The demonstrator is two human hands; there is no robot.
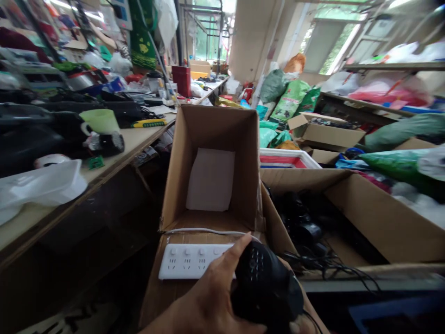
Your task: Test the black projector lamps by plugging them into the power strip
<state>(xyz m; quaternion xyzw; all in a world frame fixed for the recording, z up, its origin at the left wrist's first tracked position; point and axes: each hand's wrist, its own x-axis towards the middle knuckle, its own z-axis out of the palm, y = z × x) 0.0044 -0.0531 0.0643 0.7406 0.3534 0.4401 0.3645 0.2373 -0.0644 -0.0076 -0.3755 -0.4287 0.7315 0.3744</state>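
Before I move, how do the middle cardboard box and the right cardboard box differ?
The middle cardboard box looks narrow; the right cardboard box looks wider. The middle cardboard box shows a pale sheet inside, while the right cardboard box holds black items. Both are brown and open.

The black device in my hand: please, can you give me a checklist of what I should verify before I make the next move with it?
1. Left hand gripping the black device: ok.
2. Power strip lying on the cardboard: ok.
3. Sockets without plugs: cannot tell for all; the three visible ones have none, the hand hides the rest.
4. Black cord slack: cannot tell; it leaves the picture at the bottom.
5. Upright cardboard box open towards you: ok.
6. Right hand supporting the device: cannot tell.
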